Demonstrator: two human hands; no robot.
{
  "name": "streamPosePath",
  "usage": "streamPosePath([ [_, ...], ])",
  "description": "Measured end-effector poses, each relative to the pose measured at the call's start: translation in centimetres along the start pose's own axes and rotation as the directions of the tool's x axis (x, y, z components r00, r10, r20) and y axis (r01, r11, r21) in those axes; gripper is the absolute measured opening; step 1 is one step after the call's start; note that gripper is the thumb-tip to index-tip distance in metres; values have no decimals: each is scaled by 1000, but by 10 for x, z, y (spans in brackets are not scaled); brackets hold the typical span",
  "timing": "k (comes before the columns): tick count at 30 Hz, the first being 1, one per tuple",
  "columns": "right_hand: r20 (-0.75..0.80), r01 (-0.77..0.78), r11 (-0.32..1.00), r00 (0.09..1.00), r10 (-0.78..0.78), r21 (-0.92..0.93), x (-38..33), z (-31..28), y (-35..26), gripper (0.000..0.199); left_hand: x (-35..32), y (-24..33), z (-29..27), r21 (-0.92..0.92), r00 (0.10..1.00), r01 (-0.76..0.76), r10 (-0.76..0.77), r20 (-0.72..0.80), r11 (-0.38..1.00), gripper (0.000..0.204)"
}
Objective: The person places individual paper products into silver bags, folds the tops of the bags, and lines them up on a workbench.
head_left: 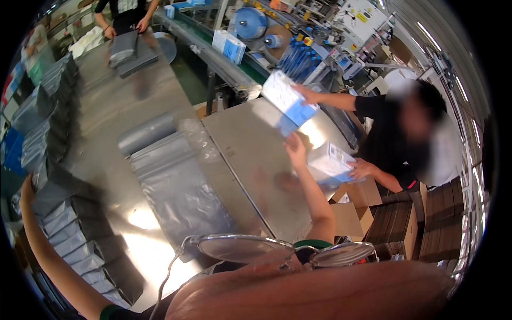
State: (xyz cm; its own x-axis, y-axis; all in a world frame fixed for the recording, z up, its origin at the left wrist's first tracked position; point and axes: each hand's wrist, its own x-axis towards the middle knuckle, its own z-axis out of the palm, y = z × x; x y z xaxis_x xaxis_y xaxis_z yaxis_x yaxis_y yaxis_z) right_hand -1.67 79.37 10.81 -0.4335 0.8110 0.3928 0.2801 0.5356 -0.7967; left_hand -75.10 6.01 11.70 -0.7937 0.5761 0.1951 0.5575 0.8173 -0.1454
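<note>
My left hand (28,192) is at the far left, its fingers closed at the outer end of a grey plastic package (56,181) in a long row of similar packages; the fingers are partly hidden. Over the right half of the metal table, my right hand (295,151) is raised with its fingers apart, just below a white-and-blue box (290,98). A co-worker's hand (309,95) holds that box by its upper side. The co-worker's other hand (364,168) is on a second white-and-blue box (332,161) standing near the table's right edge.
A grey plastic roll (148,133) and flat grey sheeting (178,184) lie on the metal table (101,154), beside clear plastic film (200,138). Another person handles grey bags (125,48) at the far end. A conveyor (213,58) runs behind; cardboard boxes (392,221) stand at right.
</note>
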Motion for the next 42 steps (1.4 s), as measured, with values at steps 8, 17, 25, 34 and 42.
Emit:
streamPosePath([
  [8,73,216,972,975,-210,-88,24,46,-17,43,-59,115,-69,485,926,356,-373,-65,799,63],
  [17,391,229,944,912,-123,-239,-128,111,-1,48,-255,387,-67,-66,993,-81,75,-92,995,46],
  [25,483,355,690,876,-9,-631,-201,96,-6,53,-400,497,-20,-357,879,461,-363,310,812,54],
  [34,411,265,778,911,-9,-569,-193,104,-3,50,-390,495,-23,-367,907,410,-333,257,835,50],
  [42,375,267,757,926,-31,-596,-195,115,2,52,-389,493,-30,-350,901,424,-349,258,835,49],
])
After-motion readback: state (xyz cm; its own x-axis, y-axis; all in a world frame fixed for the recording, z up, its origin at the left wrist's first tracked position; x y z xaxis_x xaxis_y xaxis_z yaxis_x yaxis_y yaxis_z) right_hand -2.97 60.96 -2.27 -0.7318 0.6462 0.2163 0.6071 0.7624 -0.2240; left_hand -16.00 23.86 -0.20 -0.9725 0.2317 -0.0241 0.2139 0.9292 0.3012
